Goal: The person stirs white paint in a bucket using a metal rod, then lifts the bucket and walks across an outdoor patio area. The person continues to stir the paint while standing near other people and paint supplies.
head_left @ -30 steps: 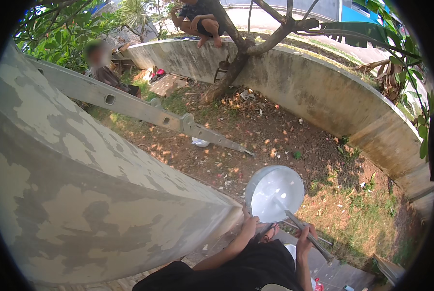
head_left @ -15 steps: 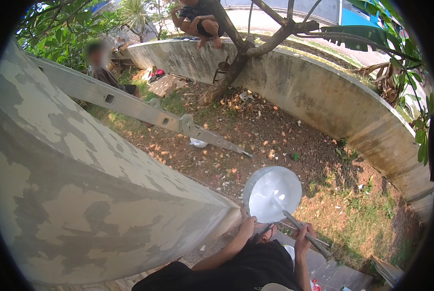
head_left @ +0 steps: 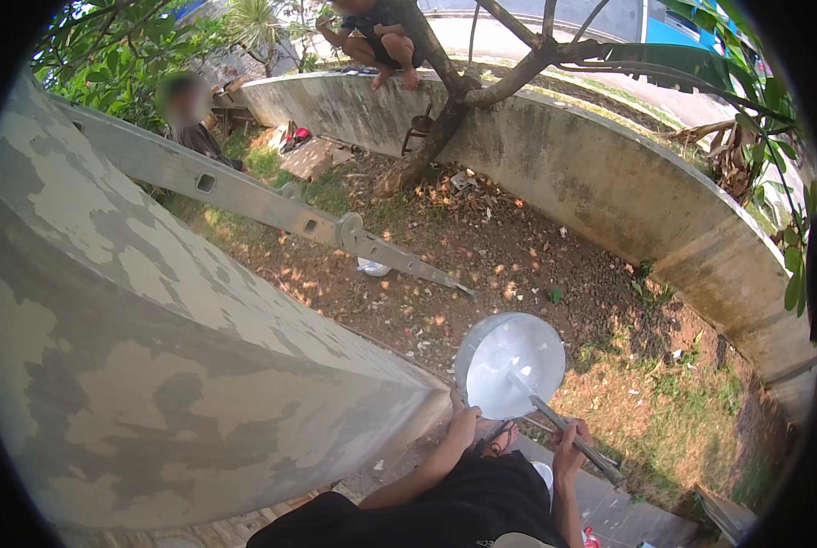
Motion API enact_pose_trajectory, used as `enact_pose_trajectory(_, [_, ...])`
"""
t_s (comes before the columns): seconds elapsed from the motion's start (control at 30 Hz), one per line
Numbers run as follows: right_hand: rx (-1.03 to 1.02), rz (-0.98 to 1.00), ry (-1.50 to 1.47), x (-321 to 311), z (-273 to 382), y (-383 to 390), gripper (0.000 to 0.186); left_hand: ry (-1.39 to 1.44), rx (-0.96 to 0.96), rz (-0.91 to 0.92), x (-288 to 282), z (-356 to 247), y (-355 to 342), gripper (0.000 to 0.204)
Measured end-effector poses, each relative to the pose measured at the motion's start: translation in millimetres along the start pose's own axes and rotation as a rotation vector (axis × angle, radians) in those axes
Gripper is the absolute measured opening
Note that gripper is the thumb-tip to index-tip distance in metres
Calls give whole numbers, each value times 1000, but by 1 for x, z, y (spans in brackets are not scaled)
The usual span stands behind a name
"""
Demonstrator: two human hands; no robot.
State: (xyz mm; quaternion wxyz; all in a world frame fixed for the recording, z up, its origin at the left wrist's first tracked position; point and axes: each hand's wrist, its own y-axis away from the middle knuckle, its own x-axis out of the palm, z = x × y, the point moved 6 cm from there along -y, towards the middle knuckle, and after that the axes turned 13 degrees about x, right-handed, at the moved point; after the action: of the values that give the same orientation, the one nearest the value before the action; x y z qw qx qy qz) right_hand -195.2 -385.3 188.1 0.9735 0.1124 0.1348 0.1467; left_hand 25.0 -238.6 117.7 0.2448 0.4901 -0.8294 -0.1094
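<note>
My left hand (head_left: 464, 422) is closed on the near left rim of a round white basin (head_left: 495, 352), which is tilted so its inside shows. White, wet-looking residue covers the inside. In my right hand (head_left: 569, 449) is a long grey-brown stick (head_left: 602, 466), gripped along its shaft. The stick's far end reaches into the basin, and its tip there is coated white. Some of my fingers under the rim are hidden.
A patchy plastered wall (head_left: 198, 393) rises on my left. A metal ladder (head_left: 262, 203) slants across above the ground. Beyond lie a tree (head_left: 449, 128) and a curved concrete wall (head_left: 600, 164), with one person (head_left: 381, 41) squatting on it and another (head_left: 194, 128) near the ladder.
The basin and the stick have shifted very slightly left, both still held. The person near the ladder has lowered a little, and the squatting person has moved an arm.
</note>
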Motion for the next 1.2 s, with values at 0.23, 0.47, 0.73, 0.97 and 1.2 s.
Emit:
enact_pose_trajectory(0.23, [63, -32, -13, -5, 2, -3, 28, -28, -2, -2, 2, 9, -1, 97])
enact_pose_trajectory(0.47, [-118, -66, 111, -13, 8, -21, 28, 20, -111, -29, 14, 15, 0, 99])
enact_pose_trajectory(0.73, [163, 169, 72, -29, 35, -74, 45, 86, -24, -93, 50, 21, -20, 104])
enact_pose_trajectory(0.97, [-2, 140, 264, -29, 56, -106, 42, 56, 47, -61, 63, 16, -63, 98])
enact_pose_trajectory(1.2, [-47, 114, 98, 12, 60, -176, 39, 91, 112, -76, 97, -30, -138, 95])
